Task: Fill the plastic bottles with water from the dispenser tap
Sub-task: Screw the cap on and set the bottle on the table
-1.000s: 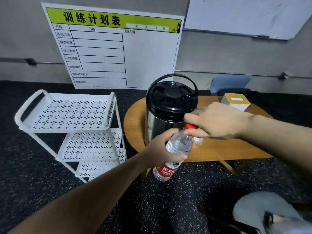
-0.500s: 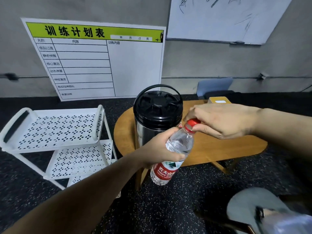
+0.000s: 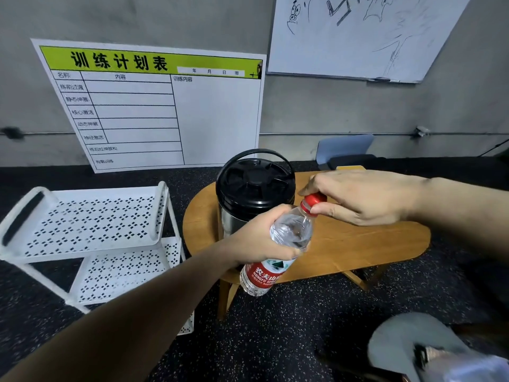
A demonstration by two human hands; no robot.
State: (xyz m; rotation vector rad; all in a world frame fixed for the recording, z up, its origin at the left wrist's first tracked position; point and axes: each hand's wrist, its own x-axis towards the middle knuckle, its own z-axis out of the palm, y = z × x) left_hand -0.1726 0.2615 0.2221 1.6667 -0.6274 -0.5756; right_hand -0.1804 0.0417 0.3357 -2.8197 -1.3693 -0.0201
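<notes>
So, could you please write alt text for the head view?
The left hand holds a tilted plastic bottle while the right hand pinches its red cap, in front of a black-lidded dispenser on a wooden table.

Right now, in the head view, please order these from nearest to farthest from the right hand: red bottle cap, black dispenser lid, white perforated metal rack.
1. Red bottle cap: pinched in the right hand.
2. Black dispenser lid: just left of the hand, on the table.
3. White perforated metal rack: far left, on the floor.
</notes>
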